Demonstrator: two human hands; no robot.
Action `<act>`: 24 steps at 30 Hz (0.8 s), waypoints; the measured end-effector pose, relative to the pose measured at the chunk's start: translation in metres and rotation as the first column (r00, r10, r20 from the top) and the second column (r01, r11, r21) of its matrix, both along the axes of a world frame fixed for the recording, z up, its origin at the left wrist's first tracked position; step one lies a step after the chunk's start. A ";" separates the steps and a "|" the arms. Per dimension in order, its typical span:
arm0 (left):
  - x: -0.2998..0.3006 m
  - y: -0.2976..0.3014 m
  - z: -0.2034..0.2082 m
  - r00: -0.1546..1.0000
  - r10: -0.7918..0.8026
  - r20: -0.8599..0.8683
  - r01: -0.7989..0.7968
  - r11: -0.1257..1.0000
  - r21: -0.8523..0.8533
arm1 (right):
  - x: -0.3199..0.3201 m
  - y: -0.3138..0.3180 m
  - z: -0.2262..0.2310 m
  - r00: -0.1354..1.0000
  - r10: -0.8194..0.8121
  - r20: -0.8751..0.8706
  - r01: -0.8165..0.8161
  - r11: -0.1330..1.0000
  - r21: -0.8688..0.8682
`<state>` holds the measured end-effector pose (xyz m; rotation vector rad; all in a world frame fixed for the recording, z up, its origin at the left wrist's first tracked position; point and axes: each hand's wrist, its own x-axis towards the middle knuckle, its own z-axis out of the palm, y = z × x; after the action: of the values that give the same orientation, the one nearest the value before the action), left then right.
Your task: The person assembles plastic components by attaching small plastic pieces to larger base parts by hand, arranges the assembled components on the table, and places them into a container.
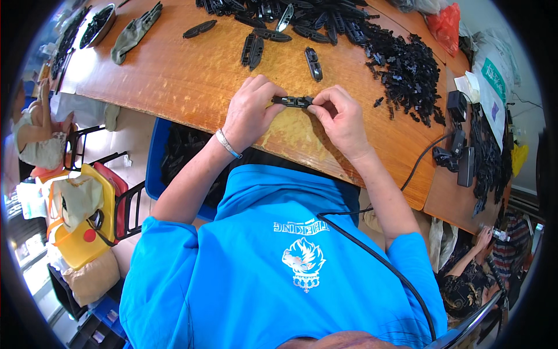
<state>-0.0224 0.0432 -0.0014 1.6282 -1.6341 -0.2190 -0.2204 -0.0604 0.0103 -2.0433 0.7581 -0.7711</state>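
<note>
Nearest: blue shirt w/ pale crest print + a line of lettering, upside down in this view; not copied. Blk cable runs across it.

Next: L hand pinches left end of blk piece, thumb vs. fingers; R hand pinches right end, same way. Both sets of fingers closed on it. Piece lies crosswise betw. hands, over near part of table; can't tell if it touches the wood. End grips prob. keep it steady & leave the middle in sight.

Beyond: single long piece just past the hands; small group left of it. Prob. set apart from the heap for easy reach.

Farther: heap of long pieces at far side; heap of small bits to the right, adjoining. Kinds kept mostly apart, presumably so each is quick to pick from.

Far right: white bag w/ green printed panel, lettering angled; red bag, no writing I can make out.
</note>
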 end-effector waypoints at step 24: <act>0.001 -0.017 0.010 0.996 -0.047 -0.082 0.063 0.977 0.204 | 0.012 -0.018 0.013 0.963 0.152 -0.221 -0.154 0.988 0.011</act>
<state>-0.0210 0.0263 0.0090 1.7060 -1.6433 -0.4879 -0.2088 -0.0779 0.0231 -2.1881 0.7100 -0.4634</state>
